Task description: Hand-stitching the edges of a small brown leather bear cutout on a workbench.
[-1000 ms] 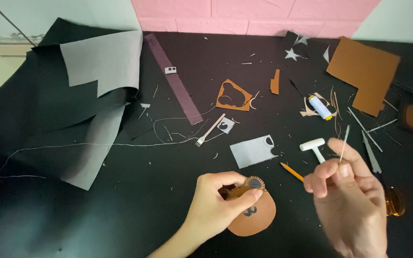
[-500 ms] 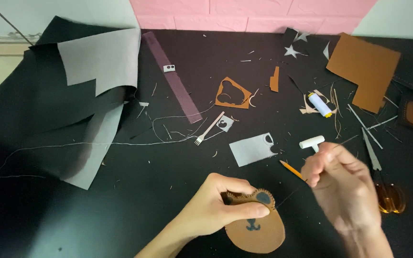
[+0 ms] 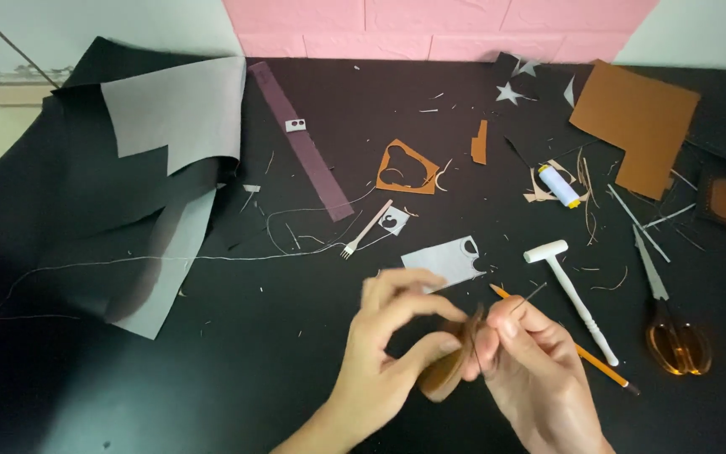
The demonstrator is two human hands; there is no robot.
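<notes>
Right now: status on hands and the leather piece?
Left hand pinches brown leather piece edge-on. Right hand holds needle at it. Pencil, white mallet lie beside.

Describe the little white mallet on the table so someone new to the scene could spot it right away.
Start at the big brown leather sheet at the table's far right, then drop toward the right hand. Just beyond that hand lies the white mallet, beside an orange pencil. It alone has a blocky crosswise head on a slim white handle.
</notes>
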